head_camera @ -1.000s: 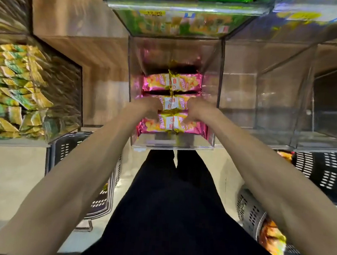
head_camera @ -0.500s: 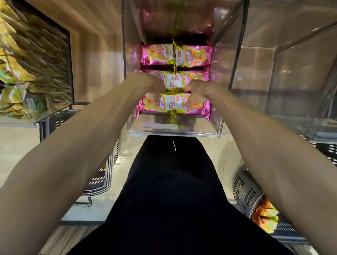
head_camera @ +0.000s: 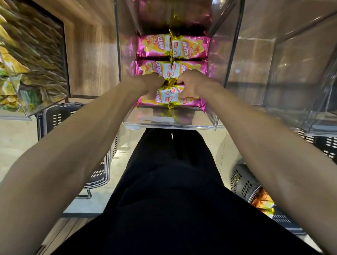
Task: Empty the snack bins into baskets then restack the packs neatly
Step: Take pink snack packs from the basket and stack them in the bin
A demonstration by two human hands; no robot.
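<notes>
Inside the middle clear bin (head_camera: 213,116), three rows of pink-and-yellow snack packs lie flat, and both hands work the nearest row. The left hand (head_camera: 149,84) and right hand (head_camera: 189,83) sit close together over the front packs (head_camera: 166,97), their fingers (head_camera: 183,83) curled down and pinching the foil on either side of the gold centre seam. The fingertips are hidden under the knuckles, so how much foil each hand has caught cannot be told. The main risk looks like a slip: glossy foil held only by a pinch near the seam could slide free as the packs come up. The bin's front has only a low lip, and a loose pack could go over it. Neither the left basket (head_camera: 65,119) nor the right basket (head_camera: 245,183) stands directly below that lip, so a dropped pack would probably land on the floor (head_camera: 9,143) between them. A second risk is dragging: the middle row (head_camera: 147,67) touches the front row, and its gold seam ends overlap under the hands. Lifting could therefore pull that row askew or snag it, and the back row (head_camera: 159,45) might shift too. Squeezing hard to prevent a slip could crush what is inside the packs. An even lift with both hands, then a deliberate carry sideways to a basket, seems the safer course.
</notes>
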